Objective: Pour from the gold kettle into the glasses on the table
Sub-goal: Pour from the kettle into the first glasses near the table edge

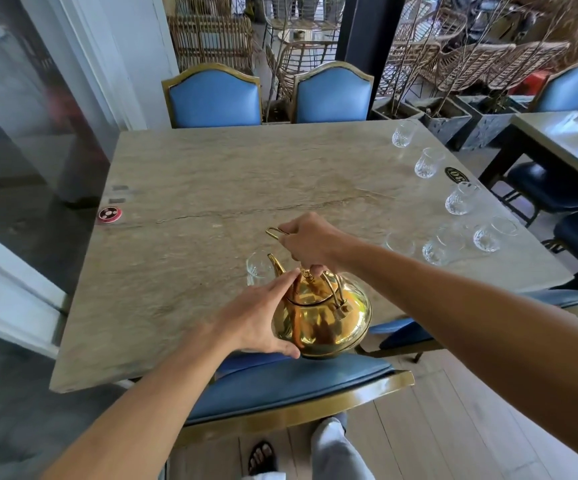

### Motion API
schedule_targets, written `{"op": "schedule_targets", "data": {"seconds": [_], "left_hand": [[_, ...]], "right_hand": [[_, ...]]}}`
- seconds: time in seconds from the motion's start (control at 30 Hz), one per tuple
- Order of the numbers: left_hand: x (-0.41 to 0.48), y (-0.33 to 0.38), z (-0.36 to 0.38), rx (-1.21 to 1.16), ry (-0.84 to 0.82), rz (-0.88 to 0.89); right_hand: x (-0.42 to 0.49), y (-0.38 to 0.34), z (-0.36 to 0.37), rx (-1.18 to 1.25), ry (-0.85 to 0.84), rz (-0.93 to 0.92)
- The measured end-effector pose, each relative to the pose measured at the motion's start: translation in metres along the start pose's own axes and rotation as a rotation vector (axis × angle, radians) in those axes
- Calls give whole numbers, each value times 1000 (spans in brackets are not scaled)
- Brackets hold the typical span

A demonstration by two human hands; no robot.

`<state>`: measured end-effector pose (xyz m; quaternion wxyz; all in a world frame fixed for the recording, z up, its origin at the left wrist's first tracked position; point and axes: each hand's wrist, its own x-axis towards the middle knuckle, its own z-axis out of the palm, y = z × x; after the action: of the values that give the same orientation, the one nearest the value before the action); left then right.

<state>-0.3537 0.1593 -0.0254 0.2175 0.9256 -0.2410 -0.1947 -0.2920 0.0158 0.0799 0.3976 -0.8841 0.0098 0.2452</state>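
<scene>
A polished, round-bellied gold kettle [325, 323] is at the near edge of the worktop [194, 174], a slab of matt, grey-beige veined stone with a thin crack running across it. The kettle's mirror-bright skin reflects the fingers beside it, and its slim curved spout [275, 265] points away from the person. Whether its base rests on the stone or hangs just above it cannot be told.

The right hand [310, 242] is curled tight round the thin wire handle, a loop of which juts out past the knuckles. The left hand [259, 317] lies flat against the kettle's side, fingers straight and reaching up to the lid, thumb near the base.

A small clear glass [256, 271] stands just beyond the spout, partly hidden by it. Six more cut-patterned clear glasses are strung along the right edge, from the far one [401, 133] round to the nearest one [400, 242], which is close to the right forearm.

A round red disc [109, 214] sits near the left edge and a black oval badge [455, 174] near the right. Two blue padded chairs with gold frames [214, 98] face the far side. A matching blue seat [280, 386] is tucked under the near edge, right below the kettle. Woven wicker chairs [211, 32] are stacked behind.
</scene>
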Motion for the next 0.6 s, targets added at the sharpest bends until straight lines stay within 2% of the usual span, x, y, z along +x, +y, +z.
{"op": "schedule_targets", "data": {"seconds": [0.6], "left_hand": [[11,-5,8,-61,-16,-49]], "right_hand": [[17,-17,4,-167,-29,60]]}}
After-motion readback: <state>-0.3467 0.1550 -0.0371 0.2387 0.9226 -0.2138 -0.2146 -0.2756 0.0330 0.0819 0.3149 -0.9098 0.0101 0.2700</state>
